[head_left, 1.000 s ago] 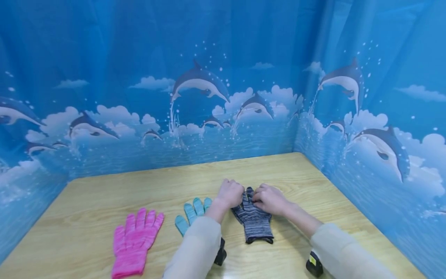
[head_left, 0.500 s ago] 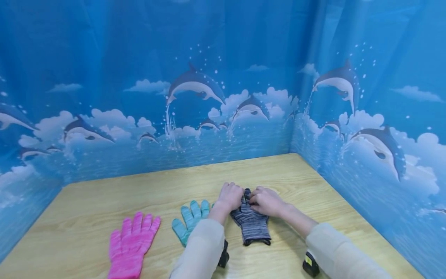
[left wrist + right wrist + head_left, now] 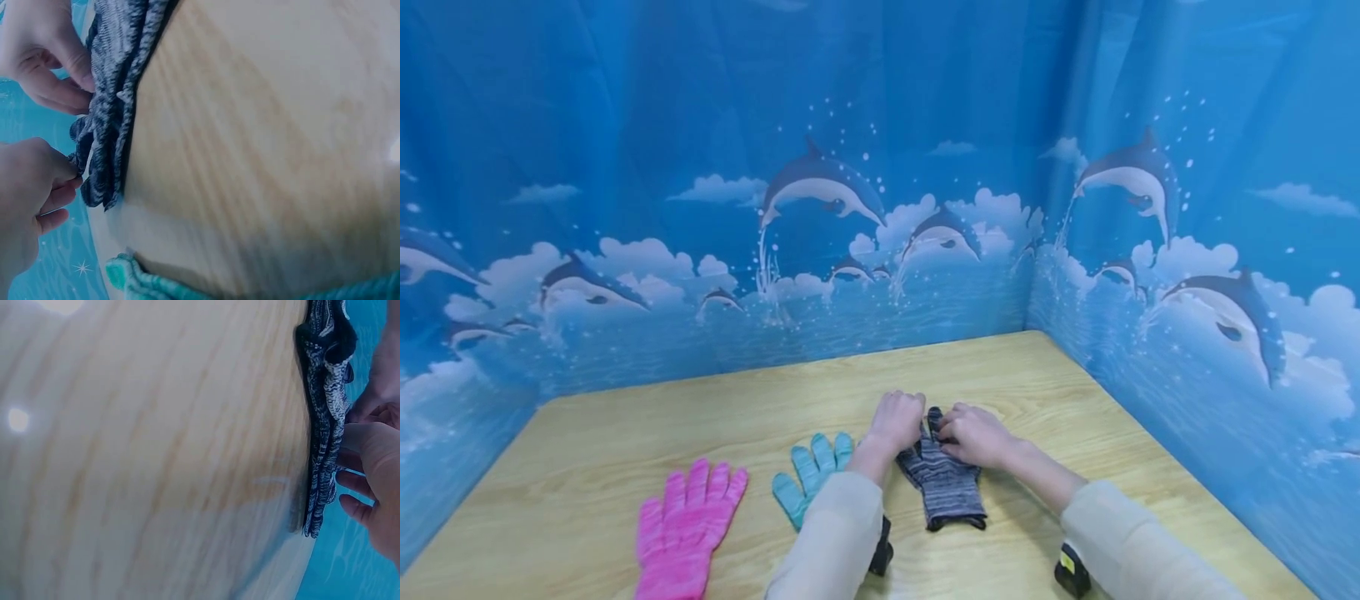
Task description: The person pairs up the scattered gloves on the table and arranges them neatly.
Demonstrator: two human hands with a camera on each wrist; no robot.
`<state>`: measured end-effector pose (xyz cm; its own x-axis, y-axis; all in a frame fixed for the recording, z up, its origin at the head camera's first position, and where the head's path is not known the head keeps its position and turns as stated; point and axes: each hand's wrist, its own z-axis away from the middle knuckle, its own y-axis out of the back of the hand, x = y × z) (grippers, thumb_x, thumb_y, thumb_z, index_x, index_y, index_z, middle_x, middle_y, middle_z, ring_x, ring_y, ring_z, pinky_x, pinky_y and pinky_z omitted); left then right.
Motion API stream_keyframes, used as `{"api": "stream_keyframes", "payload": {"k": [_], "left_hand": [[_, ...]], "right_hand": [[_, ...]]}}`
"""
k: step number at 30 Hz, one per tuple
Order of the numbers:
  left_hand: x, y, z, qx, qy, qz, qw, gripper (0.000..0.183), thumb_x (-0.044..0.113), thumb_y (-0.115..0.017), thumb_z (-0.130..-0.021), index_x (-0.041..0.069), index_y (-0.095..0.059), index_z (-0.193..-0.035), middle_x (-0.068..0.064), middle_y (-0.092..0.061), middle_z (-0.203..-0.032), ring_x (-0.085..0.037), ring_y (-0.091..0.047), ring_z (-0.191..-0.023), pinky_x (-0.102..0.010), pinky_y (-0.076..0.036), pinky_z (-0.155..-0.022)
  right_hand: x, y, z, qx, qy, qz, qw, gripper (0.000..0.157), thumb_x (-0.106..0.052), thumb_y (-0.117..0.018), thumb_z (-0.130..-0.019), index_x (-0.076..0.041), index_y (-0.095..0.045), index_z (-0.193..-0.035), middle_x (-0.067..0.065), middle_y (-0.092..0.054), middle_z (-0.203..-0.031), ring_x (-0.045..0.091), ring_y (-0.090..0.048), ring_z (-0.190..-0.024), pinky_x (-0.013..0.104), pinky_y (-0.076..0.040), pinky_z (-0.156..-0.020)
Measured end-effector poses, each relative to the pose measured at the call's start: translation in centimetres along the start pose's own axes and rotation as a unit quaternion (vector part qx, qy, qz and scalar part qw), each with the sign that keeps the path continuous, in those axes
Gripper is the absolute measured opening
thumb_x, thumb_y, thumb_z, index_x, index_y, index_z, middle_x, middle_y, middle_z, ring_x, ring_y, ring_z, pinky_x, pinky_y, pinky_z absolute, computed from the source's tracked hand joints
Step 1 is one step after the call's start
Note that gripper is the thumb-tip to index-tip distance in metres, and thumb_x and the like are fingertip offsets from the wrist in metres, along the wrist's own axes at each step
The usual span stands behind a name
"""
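A grey-and-black knitted glove (image 3: pixel 948 485) lies on the table, fingers away from me and black-edged cuff toward me. At its far left side my left hand (image 3: pixel 898 422) pinches one of the glove's fingers, as the left wrist view (image 3: pixel 28 200) also shows. Across from it, my right hand (image 3: pixel 976 435) holds the glove's finger area between thumb and fingertips; in the right wrist view its fingertips are partly hidden behind the knit. A teal glove (image 3: pixel 805 477) lies to the left, partly covered by my left sleeve. Farther left is a pink glove (image 3: pixel 688 525), spread flat.
The wooden table (image 3: pixel 715 417) has its far edge against a blue curtain (image 3: pixel 700 208) printed with dolphins. The curtain also runs along the right side. Dark wrist devices sit under both sleeves, one at the right cuff (image 3: pixel 1071 572).
The head view has shifted slightly, moving the gloves a little in the picture. Both hands stay at the grey glove's fingers with almost no visible movement.
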<state>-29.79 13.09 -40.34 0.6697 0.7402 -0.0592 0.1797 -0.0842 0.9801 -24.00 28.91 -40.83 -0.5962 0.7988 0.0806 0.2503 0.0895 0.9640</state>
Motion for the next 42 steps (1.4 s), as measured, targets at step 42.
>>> {"api": "stream_keyframes", "payload": {"k": [42], "left_hand": [[1.0, 1.6, 0.9, -0.104, -0.114, -0.043, 0.9871, 0.018, 0.014, -0.062, -0.084, 0.018, -0.058, -0.067, 0.005, -0.062, -0.075, -0.012, -0.058, -0.071, -0.032, -0.044, -0.079]], "right_hand": [[0.0, -0.3, -0.2, 0.027, -0.002, -0.006, 1.0, 0.01, -0.021, -0.074, -0.075, -0.013, -0.069, -0.078, -0.003, -0.063, -0.079, 0.015, -0.05, -0.071, 0.029, -0.043, -0.062]]}}
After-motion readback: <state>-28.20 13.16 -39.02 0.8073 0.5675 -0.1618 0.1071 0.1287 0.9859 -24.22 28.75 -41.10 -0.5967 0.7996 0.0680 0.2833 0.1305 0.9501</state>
